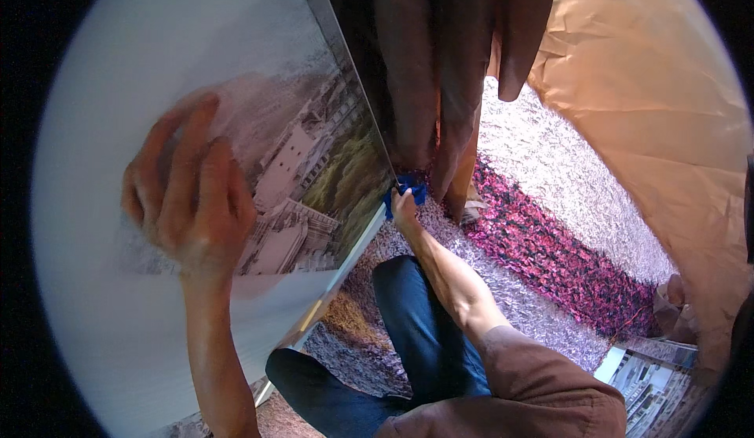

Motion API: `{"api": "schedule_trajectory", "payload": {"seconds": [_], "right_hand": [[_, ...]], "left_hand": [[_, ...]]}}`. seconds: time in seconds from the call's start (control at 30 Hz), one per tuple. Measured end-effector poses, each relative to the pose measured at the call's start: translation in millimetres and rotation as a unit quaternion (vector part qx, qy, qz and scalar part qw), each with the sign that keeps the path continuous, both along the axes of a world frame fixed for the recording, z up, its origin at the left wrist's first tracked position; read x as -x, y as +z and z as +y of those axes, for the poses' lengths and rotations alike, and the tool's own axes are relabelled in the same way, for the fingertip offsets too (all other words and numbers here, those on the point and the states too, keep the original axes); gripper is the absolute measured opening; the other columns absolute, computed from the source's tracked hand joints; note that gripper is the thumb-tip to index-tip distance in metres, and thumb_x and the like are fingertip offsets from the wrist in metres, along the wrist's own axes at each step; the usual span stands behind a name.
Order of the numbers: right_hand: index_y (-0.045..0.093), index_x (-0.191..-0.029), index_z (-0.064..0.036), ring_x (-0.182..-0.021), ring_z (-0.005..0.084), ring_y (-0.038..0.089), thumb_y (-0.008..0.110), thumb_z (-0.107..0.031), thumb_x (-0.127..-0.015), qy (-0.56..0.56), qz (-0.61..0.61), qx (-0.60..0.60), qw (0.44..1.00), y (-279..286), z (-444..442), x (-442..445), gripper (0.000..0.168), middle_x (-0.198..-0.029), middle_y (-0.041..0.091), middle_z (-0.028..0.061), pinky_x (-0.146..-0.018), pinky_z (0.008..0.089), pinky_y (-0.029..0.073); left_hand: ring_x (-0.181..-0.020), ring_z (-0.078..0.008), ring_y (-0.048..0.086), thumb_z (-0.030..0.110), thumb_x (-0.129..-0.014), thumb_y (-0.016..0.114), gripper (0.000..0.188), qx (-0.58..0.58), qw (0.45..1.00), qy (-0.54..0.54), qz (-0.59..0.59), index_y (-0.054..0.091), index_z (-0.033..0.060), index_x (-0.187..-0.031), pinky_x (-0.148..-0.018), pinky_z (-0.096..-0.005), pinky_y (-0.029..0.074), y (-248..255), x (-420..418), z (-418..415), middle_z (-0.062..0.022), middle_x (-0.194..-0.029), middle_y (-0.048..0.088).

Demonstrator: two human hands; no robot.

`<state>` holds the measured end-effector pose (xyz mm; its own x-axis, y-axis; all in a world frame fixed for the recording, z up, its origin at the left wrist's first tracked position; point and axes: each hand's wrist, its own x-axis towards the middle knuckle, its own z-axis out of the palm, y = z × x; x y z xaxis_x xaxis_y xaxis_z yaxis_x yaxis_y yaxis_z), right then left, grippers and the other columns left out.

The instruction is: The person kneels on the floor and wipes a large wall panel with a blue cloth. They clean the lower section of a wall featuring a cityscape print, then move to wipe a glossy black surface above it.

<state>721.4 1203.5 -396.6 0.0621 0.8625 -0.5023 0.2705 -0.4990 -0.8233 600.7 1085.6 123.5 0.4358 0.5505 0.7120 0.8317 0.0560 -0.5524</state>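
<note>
A large picture panel [147, 314] stands tilted on my left, its pale surface printed with a building on a green slope. My left hand [191, 188] lies against its face, fingers bent and somewhat apart, with nothing visible in them. At the panel's right corner, my right hand [403, 202] grips a crumpled blue cloth [417, 189]. The cloth touches the panel edge there; a small dark part shows by the fingertips, too small to name. A narrow grey border [321, 2] runs along the panel's upper right edge.
Dark brown curtains [412, 55] hang just beyond the right hand. A shaggy rug [530, 249] with a pink and black band covers the floor. Creased brown paper [642, 85] spreads at the right. A printed sheet [642, 385] lies lower right. My bent knees [406, 308] are close to the panel.
</note>
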Motion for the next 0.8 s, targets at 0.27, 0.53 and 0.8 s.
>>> {"api": "schedule_trajectory", "payload": {"seconds": [0.27, 0.53, 0.8], "right_hand": [[0.063, -0.116, -0.002, -0.073, 0.0232, 0.054, 0.056, -0.012, -0.092, -0.198, 0.122, -0.075, 0.97, 71, 23, 17, 0.027, -0.088, 0.059, 0.0074, -0.067, 0.0341, 0.046], [0.049, -0.143, -0.001, -0.128, 0.044, 0.053, 0.055, 0.007, -0.086, -0.077, 0.02, -0.55, 0.832, 380, -53, -1, 0.058, -0.136, 0.056, 0.027, -0.103, 0.0386, 0.046], [0.052, -0.142, -0.003, -0.149, 0.0414, 0.022, 0.053, -0.002, -0.095, 0.005, 0.05, -0.772, 0.634, 567, -32, 16, 0.047, -0.16, 0.03, 0.0195, -0.12, 0.0504, 0.024]], "left_hand": [[-0.132, -0.0225, 0.052, 0.008, -0.081, 0.067, 0.011, 0.054, 0.993, -0.093, -0.048, 0.075, 0.0089, -0.088, -0.11, -0.0478, 0.036, 4, -30, 25, 0.0006, -0.132, 0.065], [-0.135, -0.0287, 0.048, 0.01, -0.083, 0.065, 0.013, 0.112, 0.977, -0.157, -0.091, 0.073, 0.0047, -0.091, -0.114, -0.0566, 0.031, 5, -26, 17, -0.009, -0.133, 0.062], [-0.13, -0.0326, 0.052, 0.008, -0.083, 0.062, 0.015, -0.036, 0.967, -0.203, -0.152, 0.067, 0.0062, -0.097, -0.112, -0.0547, 0.033, 43, -9, -31, -0.0118, -0.133, 0.062]]}}
